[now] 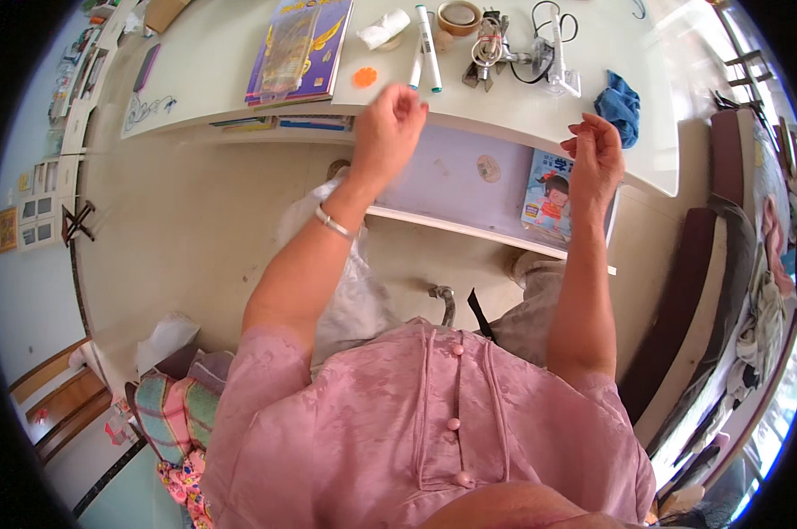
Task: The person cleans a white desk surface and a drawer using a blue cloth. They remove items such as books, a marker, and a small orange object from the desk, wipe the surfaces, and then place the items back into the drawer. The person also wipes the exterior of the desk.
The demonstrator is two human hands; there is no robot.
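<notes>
My left hand [390, 132], with a silver bangle on the wrist, hangs over the front edge of the white table [206, 86]. Its fingers are curled and blurred, and whether something thin is between them cannot be made out. Just beyond the fingertips lie two white marker pens [427, 49] with teal ends, crossing each other. An orange scalloped disc [364, 77] is a little to their left. My right hand [595, 159] is raised over the table's right front part, fingers loosely bent. Beside it lies a crumpled blue cloth [619, 109]. No object shows clearly in this hand.
A purple book [329, 63] bears a clear plastic packet. Farther back are a white roll [384, 29], a round tin [459, 16], a corded metal clamp [487, 49] and a white device [560, 69]. Below, an open drawer [438, 178] holds a blue picture book [545, 198].
</notes>
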